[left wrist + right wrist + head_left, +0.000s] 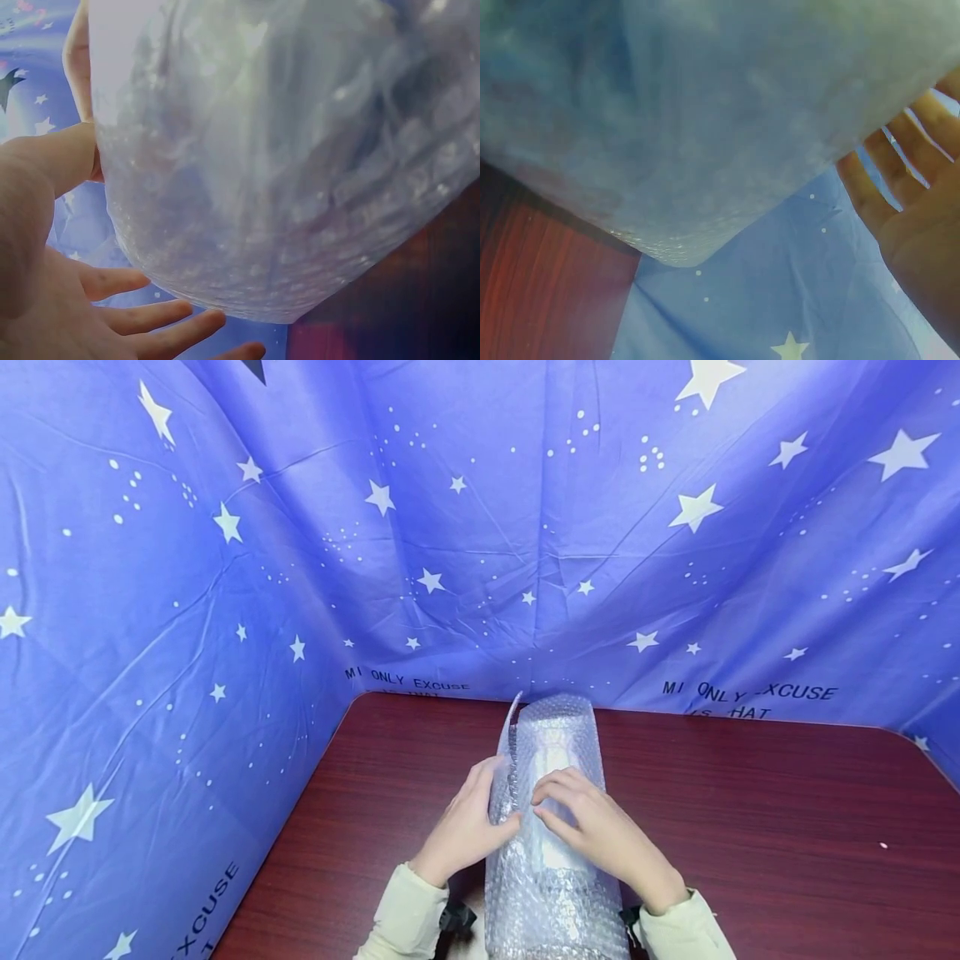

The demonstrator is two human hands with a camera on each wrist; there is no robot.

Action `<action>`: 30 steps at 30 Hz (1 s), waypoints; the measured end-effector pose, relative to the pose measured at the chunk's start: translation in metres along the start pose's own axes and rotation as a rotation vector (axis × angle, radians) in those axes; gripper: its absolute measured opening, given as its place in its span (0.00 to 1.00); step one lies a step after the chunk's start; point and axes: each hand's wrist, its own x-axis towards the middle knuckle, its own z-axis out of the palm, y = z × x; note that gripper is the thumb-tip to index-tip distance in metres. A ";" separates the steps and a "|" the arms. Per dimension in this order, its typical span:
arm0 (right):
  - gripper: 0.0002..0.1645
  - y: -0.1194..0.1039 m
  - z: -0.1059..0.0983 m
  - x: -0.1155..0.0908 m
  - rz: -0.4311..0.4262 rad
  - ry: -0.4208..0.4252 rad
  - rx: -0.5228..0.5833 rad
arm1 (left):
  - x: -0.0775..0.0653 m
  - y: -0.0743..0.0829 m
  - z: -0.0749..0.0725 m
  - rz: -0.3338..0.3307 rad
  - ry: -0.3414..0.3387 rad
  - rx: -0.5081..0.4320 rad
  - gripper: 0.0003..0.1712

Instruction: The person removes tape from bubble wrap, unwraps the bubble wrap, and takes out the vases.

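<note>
Bubble wrap (551, 827) already curls round something pale; a loose flap left of the bundle stands free. Left hand (467, 827) spread against it, right hand (600, 835) flat on top.

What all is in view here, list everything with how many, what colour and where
bubble wrap bundle: one, clear, lying lengthwise on the table's near middle, something pale wrapped inside
table: one, dark reddish wood, under the bundle
backdrop cloth: one, blue with white stars and black lettering, behind and beside the table
sleeves: two, pale cream, near edge
left hand: one, on the bundle's left side
right hand: one, on top of the bundle
</note>
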 end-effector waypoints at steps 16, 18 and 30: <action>0.14 -0.011 0.013 -0.001 -0.160 -0.161 -0.095 | 0.001 -0.011 -0.012 -0.033 0.017 -0.015 0.42; 0.16 -0.012 0.016 -0.002 -0.174 -0.174 -0.102 | 0.001 -0.011 -0.014 -0.038 0.018 -0.014 0.42; 0.13 -0.020 0.021 -0.004 -0.175 -0.251 -0.140 | 0.001 -0.012 -0.017 -0.055 0.023 -0.008 0.41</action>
